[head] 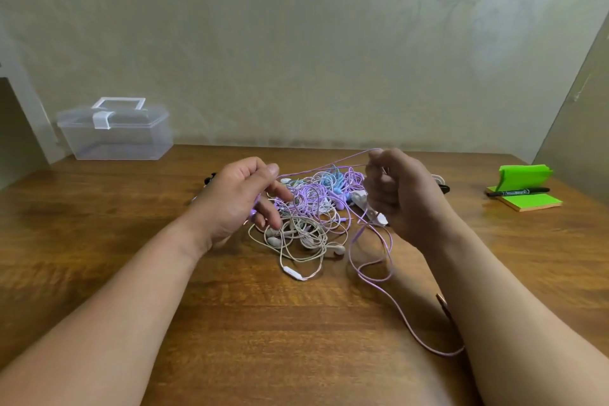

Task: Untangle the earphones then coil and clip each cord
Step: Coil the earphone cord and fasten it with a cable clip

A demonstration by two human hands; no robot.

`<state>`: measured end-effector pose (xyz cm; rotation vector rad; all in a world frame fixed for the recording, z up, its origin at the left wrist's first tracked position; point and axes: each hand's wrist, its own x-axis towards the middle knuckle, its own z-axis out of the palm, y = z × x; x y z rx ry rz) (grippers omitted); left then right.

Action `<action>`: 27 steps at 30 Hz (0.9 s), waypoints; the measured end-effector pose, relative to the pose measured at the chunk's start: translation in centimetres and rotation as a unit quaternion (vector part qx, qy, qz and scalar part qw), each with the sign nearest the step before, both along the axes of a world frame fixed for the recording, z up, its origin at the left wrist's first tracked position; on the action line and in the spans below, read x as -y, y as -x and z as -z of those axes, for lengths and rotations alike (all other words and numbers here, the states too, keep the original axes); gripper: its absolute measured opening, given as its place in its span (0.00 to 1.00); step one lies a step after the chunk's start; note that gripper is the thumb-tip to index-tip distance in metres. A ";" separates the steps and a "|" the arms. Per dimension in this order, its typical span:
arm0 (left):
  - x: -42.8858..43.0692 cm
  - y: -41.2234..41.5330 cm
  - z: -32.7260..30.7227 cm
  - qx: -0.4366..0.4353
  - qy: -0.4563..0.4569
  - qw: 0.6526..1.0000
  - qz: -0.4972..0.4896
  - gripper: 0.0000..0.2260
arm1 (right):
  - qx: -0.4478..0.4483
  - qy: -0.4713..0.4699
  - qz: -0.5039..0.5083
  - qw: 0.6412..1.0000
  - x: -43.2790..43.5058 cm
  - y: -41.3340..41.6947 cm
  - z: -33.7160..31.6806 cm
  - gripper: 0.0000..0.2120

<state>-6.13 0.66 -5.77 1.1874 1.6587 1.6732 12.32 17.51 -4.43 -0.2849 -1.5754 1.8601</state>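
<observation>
I judge this to be the untangling step; my right hand [402, 194] pinches the purple cord [329, 165] in curled fingers, raised above the tangle [309, 208]; my left hand [237, 198] grips the same cord at the heap's left edge; the tangle lies on the worktop [263, 323] between both hands; the next move calls for a slow outward pull, wary of snags; nothing is coiled or clipped yet
</observation>
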 end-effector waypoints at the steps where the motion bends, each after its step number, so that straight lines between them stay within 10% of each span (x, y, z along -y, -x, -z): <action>1: 0.0 0.1 0.0 -0.003 0.004 1.000 -0.009 0.12 | -0.003 0.001 0.001 1.000 0.0 0.1 0.0 0.18; 13: 1.1 0.0 -0.5 0.067 0.021 0.984 0.165 0.12 | -0.017 0.027 0.013 0.999 -0.5 -0.8 -0.6 0.19; 19: 1.2 -0.6 -1.4 0.076 0.004 0.962 0.263 0.05 | 0.139 -0.243 0.087 0.956 -0.4 -0.8 -1.0 0.27; 27: 1.3 -0.3 -1.9 0.102 -0.039 0.979 0.170 0.05 | 0.171 -0.165 -0.194 0.952 3.5 0.1 -0.8 0.18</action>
